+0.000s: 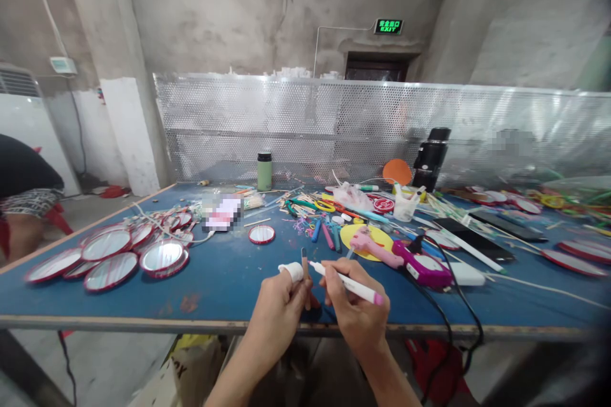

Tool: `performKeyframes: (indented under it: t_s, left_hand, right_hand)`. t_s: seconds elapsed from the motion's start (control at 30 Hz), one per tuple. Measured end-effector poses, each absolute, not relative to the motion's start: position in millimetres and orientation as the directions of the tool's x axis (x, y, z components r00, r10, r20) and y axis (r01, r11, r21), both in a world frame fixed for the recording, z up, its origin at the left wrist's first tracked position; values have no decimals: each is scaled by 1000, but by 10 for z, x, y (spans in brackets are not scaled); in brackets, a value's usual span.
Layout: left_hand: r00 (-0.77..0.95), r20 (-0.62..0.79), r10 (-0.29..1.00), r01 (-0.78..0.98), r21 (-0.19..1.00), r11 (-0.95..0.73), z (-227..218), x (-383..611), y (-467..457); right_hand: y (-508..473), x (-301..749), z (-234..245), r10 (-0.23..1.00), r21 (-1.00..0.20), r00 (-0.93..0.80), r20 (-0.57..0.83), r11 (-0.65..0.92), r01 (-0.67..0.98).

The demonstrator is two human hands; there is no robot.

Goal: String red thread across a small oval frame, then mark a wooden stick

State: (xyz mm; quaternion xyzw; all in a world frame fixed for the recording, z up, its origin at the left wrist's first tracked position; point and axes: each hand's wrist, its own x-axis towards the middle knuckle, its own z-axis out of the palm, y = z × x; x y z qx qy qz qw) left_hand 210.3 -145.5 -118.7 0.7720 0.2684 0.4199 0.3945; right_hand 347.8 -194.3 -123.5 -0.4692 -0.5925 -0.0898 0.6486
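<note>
Near the table's front edge, my left hand pinches a small flat stick, upright, brownish with a dark upper end. A white wrapping covers one of its digits. My right hand grips a white marker pen with a pink end; the pen's tip points left, close to the stick. Whether tip and stick touch I cannot tell. Just beyond the hands lies a small round mirror with a red rim.
Several red-rimmed round mirrors lie at left beside a phone. A green bottle and a black flask stand at the back. At right are a pink glue gun, a purple device with black cables, and a white cup.
</note>
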Motion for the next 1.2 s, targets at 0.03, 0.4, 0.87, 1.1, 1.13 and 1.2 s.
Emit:
performKeyframes:
  t_s: [0.03,0.4,0.87,1.1,1.13,1.2]
  left_hand:
    - [501,439,746,82,834,-546,-1188,2104,-1456]
    - [497,441,747,87,832,-548,-1184,2105,-1453]
    - [507,443,740,89,826,-556,-1187,2106,-1447]
    - [511,440,738,72,834,-547,-1194,2105,-1434]
    - [511,440,738,75,833,-549,-1194,2106,-1433]
    - [509,440,740,86,829,-552,-1193,2108,-1434]
  right_hand:
    - [-1946,3475,-1227,442,-499,276,854,545,673]
    - [-1944,3479,-1213,435,-490,273,858,536,687]
    - [-1949,3461,-1181,454,-461,214,865,549,697]
    - [-1956,3456,-1195,436,-473,256,863,519,712]
    - [-1955,3453,-1191,440,-471,249,863,521,711]
    - [-1954,3447,-1180,449,-468,235,862,529,707]
